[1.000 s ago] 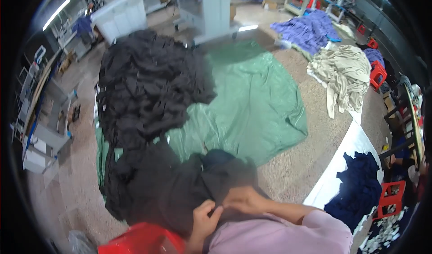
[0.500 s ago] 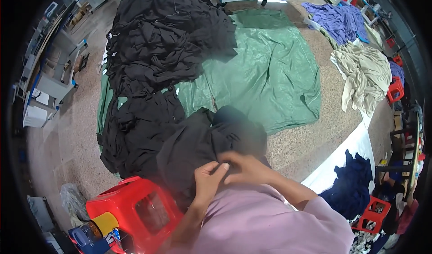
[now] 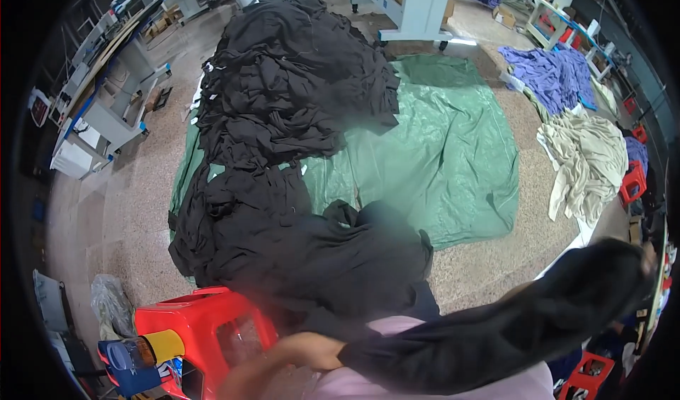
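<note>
A black garment (image 3: 496, 329) stretches across my chest from lower middle to far right. My left hand (image 3: 312, 350) grips its near end just above my pink top. At the right rim, my right hand (image 3: 647, 255) holds the far end up and is mostly wrapped in the cloth. In front of me a heap of black garments (image 3: 297, 258) lies on the edge of a green tarp (image 3: 453, 159). A bigger pile of black garments (image 3: 297, 95) covers the tarp's far left part.
A red plastic stool (image 3: 205, 325) stands at my lower left, with a blue and yellow item (image 3: 138, 357) beside it. A beige cloth pile (image 3: 588, 159) and a purple one (image 3: 552, 74) lie to the right. White machine tables (image 3: 411, 3) stand at the back and left.
My hands were together on the black cloth at my chest. Now they are apart: the right arm has swung out to the right, pulling the garment long.
</note>
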The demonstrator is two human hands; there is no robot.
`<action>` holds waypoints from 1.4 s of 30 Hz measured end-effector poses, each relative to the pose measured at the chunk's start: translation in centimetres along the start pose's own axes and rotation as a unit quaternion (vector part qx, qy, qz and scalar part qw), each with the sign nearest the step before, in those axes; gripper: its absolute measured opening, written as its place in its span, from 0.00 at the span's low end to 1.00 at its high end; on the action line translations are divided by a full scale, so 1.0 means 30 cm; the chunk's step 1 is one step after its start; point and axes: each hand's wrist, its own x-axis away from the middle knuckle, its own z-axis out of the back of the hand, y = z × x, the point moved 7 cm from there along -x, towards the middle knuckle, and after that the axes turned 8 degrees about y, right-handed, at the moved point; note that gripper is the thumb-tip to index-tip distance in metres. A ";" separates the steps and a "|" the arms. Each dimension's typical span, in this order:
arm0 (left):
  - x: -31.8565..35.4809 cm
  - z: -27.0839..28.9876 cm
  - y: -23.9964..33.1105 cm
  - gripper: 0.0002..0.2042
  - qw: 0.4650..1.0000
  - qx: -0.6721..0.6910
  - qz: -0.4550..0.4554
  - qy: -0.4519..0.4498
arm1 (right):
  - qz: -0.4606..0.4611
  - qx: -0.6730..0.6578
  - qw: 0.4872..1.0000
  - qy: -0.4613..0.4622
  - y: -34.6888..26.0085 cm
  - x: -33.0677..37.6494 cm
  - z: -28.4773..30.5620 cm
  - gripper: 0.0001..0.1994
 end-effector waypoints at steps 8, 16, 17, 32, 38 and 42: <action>0.558 1.261 0.385 0.26 0.347 -0.612 -0.001 0.711 | 0.036 0.186 0.971 0.143 -0.184 -0.703 0.509 0.13; 0.294 1.129 0.354 0.20 0.625 -0.303 -0.039 0.719 | 0.137 0.568 0.769 -0.259 0.225 -0.488 0.413 0.19; 0.257 1.019 0.252 0.16 0.711 -0.259 -0.059 0.651 | -0.010 0.539 0.782 -0.313 0.287 -0.338 0.421 0.18; 0.102 0.414 -0.082 0.12 0.717 -0.174 0.006 0.676 | -0.269 0.631 0.724 -0.071 0.147 0.250 1.121 0.04; 0.215 0.552 -0.199 0.10 0.548 0.225 0.007 0.806 | -0.049 0.641 0.765 -0.023 -0.009 0.068 0.847 0.05; 0.339 0.659 -0.096 0.05 0.519 0.103 -0.020 0.848 | 0.007 0.636 0.770 -0.041 -0.065 -0.050 0.704 0.06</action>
